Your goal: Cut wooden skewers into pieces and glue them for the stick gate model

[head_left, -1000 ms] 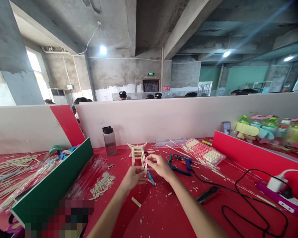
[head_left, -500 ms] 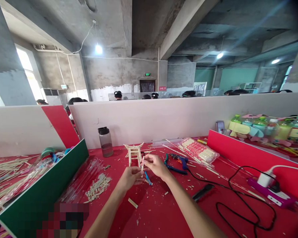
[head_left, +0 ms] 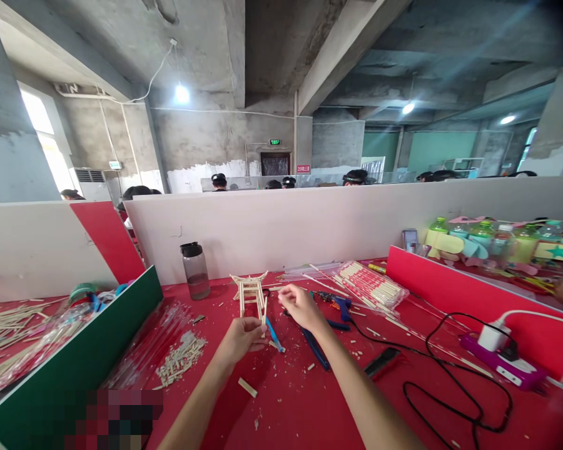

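My left hand (head_left: 244, 335) pinches a short wooden stick (head_left: 264, 310) upright between thumb and fingertips. Just to its right, my right hand (head_left: 300, 306) is raised, apart from the stick, its fingers curled together; anything small in them is too hidden to make out. Behind the hands stands a small tower-like frame (head_left: 250, 290) of pale wooden sticks with a flared top. A blue slender tool (head_left: 274, 334) lies on the red table beside my left hand. Under my right forearm are blue-handled pliers (head_left: 315, 350).
A glue gun (head_left: 340, 305) and bagged sticks (head_left: 370, 284) lie at right. Cut stick pieces (head_left: 182, 361) are heaped at left. A bottle (head_left: 196, 272) stands at the back. A black cable (head_left: 431, 356) runs to a purple power strip (head_left: 504, 362). A green divider (head_left: 75, 362) borders the left.
My right hand has let go of the stick and moved slightly right, away from my left hand, which keeps the stick. The view has shifted a little.
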{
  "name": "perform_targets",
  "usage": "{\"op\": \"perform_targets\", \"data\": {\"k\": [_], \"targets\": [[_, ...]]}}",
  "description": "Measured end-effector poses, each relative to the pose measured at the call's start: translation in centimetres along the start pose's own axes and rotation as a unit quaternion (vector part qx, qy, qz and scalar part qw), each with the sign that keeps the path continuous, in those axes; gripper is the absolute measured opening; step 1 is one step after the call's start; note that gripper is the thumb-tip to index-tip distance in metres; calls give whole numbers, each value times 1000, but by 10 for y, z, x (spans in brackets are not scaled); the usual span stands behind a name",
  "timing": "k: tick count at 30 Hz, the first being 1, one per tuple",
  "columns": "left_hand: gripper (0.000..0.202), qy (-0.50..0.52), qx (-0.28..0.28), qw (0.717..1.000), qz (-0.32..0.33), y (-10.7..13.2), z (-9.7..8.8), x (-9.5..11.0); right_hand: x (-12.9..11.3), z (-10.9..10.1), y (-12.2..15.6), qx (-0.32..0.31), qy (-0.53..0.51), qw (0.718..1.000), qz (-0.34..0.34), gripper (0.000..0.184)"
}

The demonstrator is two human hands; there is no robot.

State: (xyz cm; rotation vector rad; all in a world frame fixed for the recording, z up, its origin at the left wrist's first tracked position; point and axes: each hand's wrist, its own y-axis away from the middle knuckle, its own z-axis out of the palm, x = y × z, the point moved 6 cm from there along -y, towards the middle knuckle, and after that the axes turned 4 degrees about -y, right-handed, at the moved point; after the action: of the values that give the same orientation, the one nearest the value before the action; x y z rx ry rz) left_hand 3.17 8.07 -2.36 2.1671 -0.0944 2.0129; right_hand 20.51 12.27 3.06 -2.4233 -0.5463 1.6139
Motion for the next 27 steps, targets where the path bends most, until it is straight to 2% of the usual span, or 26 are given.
{"op": "perform_targets", "data": {"k": [2, 5, 8, 10, 12, 15, 18, 20, 22, 24, 27], "targets": [[54, 4, 7, 1000, -5, -1, -2, -2, 6, -22, 3, 37, 185, 982, 32, 25], [56, 9, 9, 1000, -10, -3, -3, -5, 23, -38, 11, -5, 337, 934, 116, 58], [55, 11, 12, 1000, -7, -3, -4, -6, 39, -37, 21, -101, 382, 897, 196, 91], [54, 13, 11, 1000, -3, -4, -5, -6, 43, -32, 25, -143, 393, 882, 220, 101], [53, 13, 10, 1000, -1, -4, -5, -6, 43, -29, 27, -156, 399, 873, 234, 102], [52, 13, 15, 1000, 0, -4, -6, -6, 42, -30, 27, -152, 412, 863, 250, 91], [51, 11, 20, 1000, -6, -4, -6, -5, 36, -35, 23, -128, 422, 871, 218, 71], [48, 9, 21, 1000, -9, -4, -7, -4, 28, -39, 20, -108, 395, 895, 176, 59], [47, 8, 24, 1000, -6, -3, -9, -2, 20, -42, 18, -109, 316, 932, 142, 51], [47, 5, 26, 1000, -3, -2, -11, 1, 12, -42, 19, -139, 210, 960, 122, 47], [49, 2, 27, 1000, 4, 0, -14, 5, 2, -39, 24, -209, 110, 966, 100, 47]]}}
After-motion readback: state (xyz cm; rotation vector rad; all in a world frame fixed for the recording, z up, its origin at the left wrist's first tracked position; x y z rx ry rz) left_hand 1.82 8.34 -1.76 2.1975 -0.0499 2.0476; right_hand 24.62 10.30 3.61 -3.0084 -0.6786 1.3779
